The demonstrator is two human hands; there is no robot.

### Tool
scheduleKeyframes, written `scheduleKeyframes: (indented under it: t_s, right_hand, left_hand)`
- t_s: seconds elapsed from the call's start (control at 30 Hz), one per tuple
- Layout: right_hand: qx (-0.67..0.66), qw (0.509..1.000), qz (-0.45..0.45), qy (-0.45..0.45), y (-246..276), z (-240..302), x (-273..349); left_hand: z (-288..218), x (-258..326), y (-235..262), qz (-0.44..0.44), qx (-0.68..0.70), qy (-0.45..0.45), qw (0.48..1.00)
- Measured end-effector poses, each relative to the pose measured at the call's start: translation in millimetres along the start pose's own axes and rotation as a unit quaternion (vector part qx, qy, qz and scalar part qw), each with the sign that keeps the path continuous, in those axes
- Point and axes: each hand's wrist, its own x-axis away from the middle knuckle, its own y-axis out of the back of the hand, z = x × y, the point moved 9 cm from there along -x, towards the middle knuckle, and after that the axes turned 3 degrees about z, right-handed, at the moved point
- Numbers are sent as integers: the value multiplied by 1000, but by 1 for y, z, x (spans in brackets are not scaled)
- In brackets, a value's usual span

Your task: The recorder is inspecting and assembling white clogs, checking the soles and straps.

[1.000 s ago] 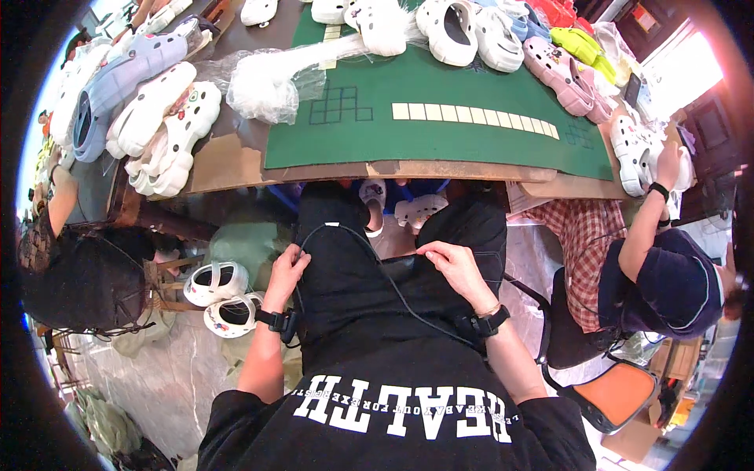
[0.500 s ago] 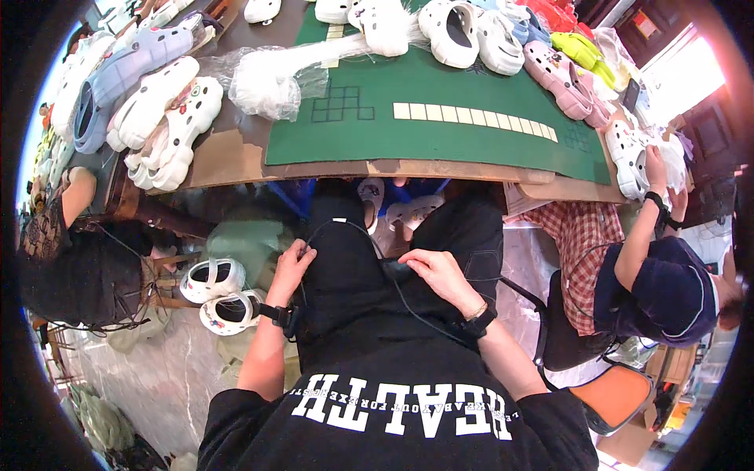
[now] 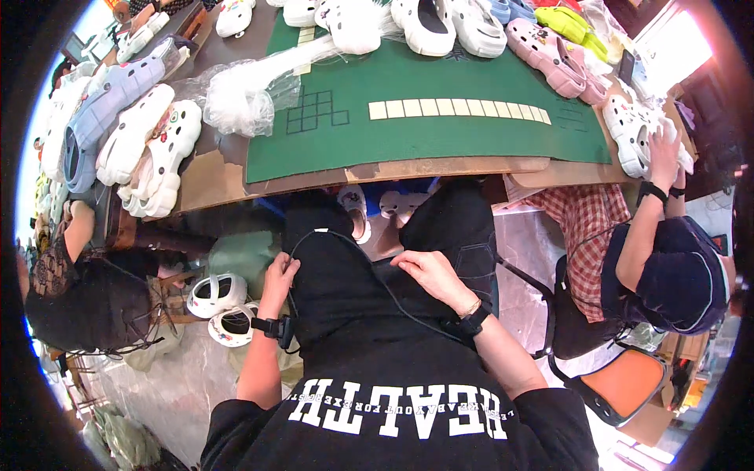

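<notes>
My left hand (image 3: 281,280) lies at the outer edge of my left thigh, its fingers curled and pressed together; whether anything is in them is hidden. Over my lap, my right hand (image 3: 429,275) has its fingers bent in toward the thumb, against the black trousers (image 3: 353,282); anything between the fingertips cannot be made out. A thin black cord (image 3: 385,289) loops across my lap, passing close to both hands. Beyond my knees is the table with a green mat (image 3: 338,149). A row of cream tiles (image 3: 459,108) lies on it, away from my hands.
White clogs (image 3: 161,157), a blue clog (image 3: 118,94), pink clogs (image 3: 550,59) and crumpled clear plastic (image 3: 239,98) lie on the table. At right, a co-worker's hand (image 3: 664,153) touches a white clog (image 3: 627,133). Another person sits at left. An orange-seated chair (image 3: 624,385) stands at right.
The view has shifted, so the tabletop sits further left. A dark thing under my right fingertips no longer stands out. My left hand stays by the thigh. The right co-worker's hand has spread over the clog.
</notes>
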Motion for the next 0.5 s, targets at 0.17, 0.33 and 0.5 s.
scheduleKeyframes:
  t_s: [0.17, 0.33, 0.5]
  right_hand:
    - [-7, 1000, 12, -10, -4, -5, 4]
    - [-26, 999, -15, -19, 7, -10, 4]
    - [-25, 1000, -5, -11, -4, -16, 1]
  left_hand:
    - [3, -5, 2, -16, -7, -2, 1000]
    - [16, -9, 7, -16, -41, -14, 999]
    - [11, -6, 7, -23, -40, -1, 999]
